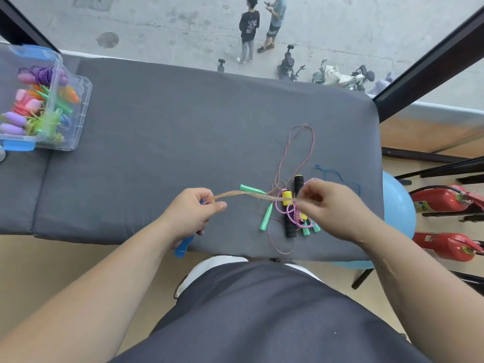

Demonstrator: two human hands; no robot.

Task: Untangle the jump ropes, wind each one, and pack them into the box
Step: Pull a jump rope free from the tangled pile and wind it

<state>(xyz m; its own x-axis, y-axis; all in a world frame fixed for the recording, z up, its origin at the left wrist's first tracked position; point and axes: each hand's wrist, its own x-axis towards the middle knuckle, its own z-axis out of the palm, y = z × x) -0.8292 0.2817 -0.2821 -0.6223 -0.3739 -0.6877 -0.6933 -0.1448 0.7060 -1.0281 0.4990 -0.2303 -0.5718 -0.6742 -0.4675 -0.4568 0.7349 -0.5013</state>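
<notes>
Stretching tan braided rope (pixel 250 196) between hands: left hand (pixel 193 213) gripping blue plastic handle (pixel 184 246), right hand (pixel 331 208) pinching rope.

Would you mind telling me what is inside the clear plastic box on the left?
Inside the clear box are a wound purple rope, purple handles, orange handles and green handles. Whatever lies beneath them is covered.

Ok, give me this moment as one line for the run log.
stage: untangling | left hand: grips blue handle and rope | right hand: pinches same rope above tangle | box: far left, holds ropes
</notes>
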